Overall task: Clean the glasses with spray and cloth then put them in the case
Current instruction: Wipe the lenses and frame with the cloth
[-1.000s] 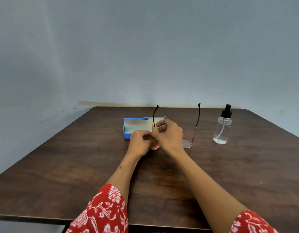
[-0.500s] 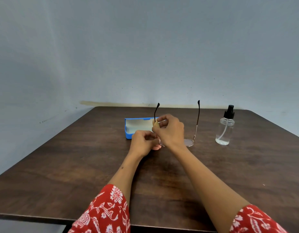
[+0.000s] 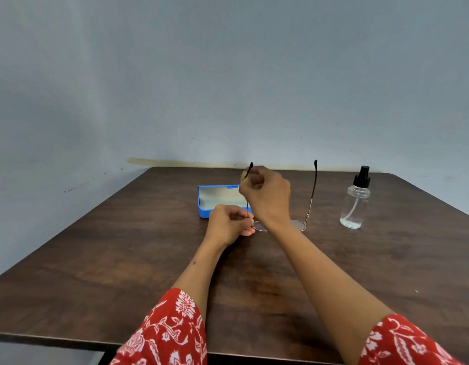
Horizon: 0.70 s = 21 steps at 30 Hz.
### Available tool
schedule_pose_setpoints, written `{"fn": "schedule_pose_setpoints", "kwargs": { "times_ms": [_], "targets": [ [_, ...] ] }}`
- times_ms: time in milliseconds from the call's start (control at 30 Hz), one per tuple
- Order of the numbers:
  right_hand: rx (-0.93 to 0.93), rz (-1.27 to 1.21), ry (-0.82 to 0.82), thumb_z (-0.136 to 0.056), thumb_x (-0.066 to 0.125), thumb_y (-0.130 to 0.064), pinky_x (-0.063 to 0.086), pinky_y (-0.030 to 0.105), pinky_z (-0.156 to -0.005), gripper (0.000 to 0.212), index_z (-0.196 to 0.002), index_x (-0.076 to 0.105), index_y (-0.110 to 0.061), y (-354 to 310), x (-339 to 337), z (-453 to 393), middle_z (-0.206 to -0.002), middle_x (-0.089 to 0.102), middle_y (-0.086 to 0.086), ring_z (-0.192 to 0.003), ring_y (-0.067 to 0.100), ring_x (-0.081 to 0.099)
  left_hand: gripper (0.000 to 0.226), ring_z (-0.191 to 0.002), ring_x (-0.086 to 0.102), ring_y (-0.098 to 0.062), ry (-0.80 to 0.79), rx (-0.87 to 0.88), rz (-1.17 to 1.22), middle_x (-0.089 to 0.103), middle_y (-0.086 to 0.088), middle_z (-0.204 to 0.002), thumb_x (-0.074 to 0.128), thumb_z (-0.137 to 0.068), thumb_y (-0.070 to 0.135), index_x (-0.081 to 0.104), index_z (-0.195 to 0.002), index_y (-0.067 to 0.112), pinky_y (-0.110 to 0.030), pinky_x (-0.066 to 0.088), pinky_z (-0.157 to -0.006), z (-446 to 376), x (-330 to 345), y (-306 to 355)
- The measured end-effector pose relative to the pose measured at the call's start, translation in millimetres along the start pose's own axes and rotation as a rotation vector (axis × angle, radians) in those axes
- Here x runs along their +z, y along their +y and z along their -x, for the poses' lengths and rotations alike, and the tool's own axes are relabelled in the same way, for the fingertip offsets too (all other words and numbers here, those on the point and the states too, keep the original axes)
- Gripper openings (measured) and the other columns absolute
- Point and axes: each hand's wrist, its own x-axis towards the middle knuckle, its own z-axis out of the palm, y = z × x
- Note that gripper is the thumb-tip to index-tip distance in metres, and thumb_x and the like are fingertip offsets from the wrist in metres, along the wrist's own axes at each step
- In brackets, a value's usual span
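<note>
Head view: glasses held over the worktop

A dark wooden worktop (image 3: 122,259) carried an open blue case (image 3: 205,206) and a spray bottle (image 3: 355,204). The left hand (image 3: 229,223) pinched the glasses (image 3: 299,225) at a hinge, arms upright. The right hand (image 3: 267,196) pinched a yellow cloth (image 3: 244,177) around the left arm's tip.

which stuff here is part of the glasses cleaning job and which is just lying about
Part of the job:
glasses
yellow cloth
spray bottle
blue case

Just there:
wooden table
wall
</note>
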Motion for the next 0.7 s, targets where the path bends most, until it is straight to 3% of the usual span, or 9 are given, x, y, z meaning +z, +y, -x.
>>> {"fn": "schedule_pose_setpoints", "kwargs": {
  "times_ms": [167,267,367,433,500,600,700],
  "targets": [
    [0.046,0.033,-0.058,-0.076,0.063,-0.023,0.048,0.027,-0.071,0.026,-0.101,0.071,-0.024,7.8,3.2,8.5,-0.078,0.071,-0.002,-0.077,0.021,0.065,0.009,-0.05,0.066,-0.008,-0.004,-0.005,-0.004,0.067,-0.014,-0.066,0.065,-0.076,-0.012,0.069,-0.083,-0.007,-0.017,0.053,-0.051,1.0,-1.4,2.0],
    [0.056,0.107,-0.091,-0.077,0.065,-0.024,0.045,0.025,-0.069,0.027,-0.104,0.071,-0.025,18.2,4.9,16.7,-0.08,0.071,-0.001,-0.08,0.02,0.065,0.015,-0.051,0.065,-0.007,-0.018,0.013,-0.016,0.067,-0.006,-0.063,0.066,-0.074,-0.012,0.071,-0.074,0.003,-0.016,0.051,-0.05,2.2,-1.7,4.0],
    [0.043,0.061,-0.067,-0.076,0.065,-0.023,0.048,0.027,-0.068,0.022,-0.097,0.073,-0.022,11.8,1.7,10.4,-0.075,0.07,0.0,-0.075,0.021,0.065,0.007,-0.05,0.065,-0.009,-0.008,0.001,0.007,0.067,-0.007,-0.061,0.067,-0.075,-0.012,0.069,-0.08,-0.006,-0.017,0.052,-0.05,1.2,-1.3,2.5],
    [-0.003,0.001,-0.012,-0.075,0.062,-0.022,0.047,0.028,-0.063,0.01,-0.079,0.071,-0.019,3.5,-0.3,4.1,-0.06,0.064,-0.004,-0.061,0.018,0.059,0.008,-0.052,0.066,-0.013,-0.008,-0.007,0.018,0.066,-0.014,-0.064,0.066,-0.077,-0.011,0.067,-0.076,-0.004,-0.022,0.057,-0.056,0.3,-0.5,1.1],
    [-0.018,-0.035,0.038,-0.073,0.059,-0.022,0.044,0.024,-0.062,0.007,-0.076,0.065,-0.018,-1.6,-0.3,0.2,-0.051,0.057,-0.01,-0.055,0.011,0.053,0.012,-0.053,0.066,-0.015,-0.006,-0.013,0.011,0.066,-0.017,-0.066,0.065,-0.078,-0.011,0.067,-0.074,0.001,-0.025,0.059,-0.061,-0.4,-0.2,0.4],
    [0.092,-0.063,0.059,-0.078,0.065,-0.026,0.046,0.026,-0.072,0.018,-0.092,0.064,-0.015,1.1,1.7,4.4,-0.064,0.063,-0.012,-0.074,0.015,0.064,0.006,-0.05,0.065,-0.01,-0.002,-0.016,-0.014,0.066,-0.014,-0.065,0.066,-0.077,-0.011,0.067,-0.08,-0.006,-0.02,0.056,-0.055,0.9,-0.4,2.0],
    [0.143,-0.024,0.009,-0.075,0.068,-0.025,0.052,0.033,-0.074,0.011,-0.082,0.067,-0.017,8.2,4.1,11.3,-0.073,0.069,-0.003,-0.077,0.02,0.066,0.012,-0.045,0.063,-0.004,0.005,-0.017,-0.029,0.064,-0.011,-0.063,0.063,-0.077,-0.014,0.065,-0.089,-0.014,-0.012,0.048,-0.046,2.5,-0.2,4.2]
  ]
}}
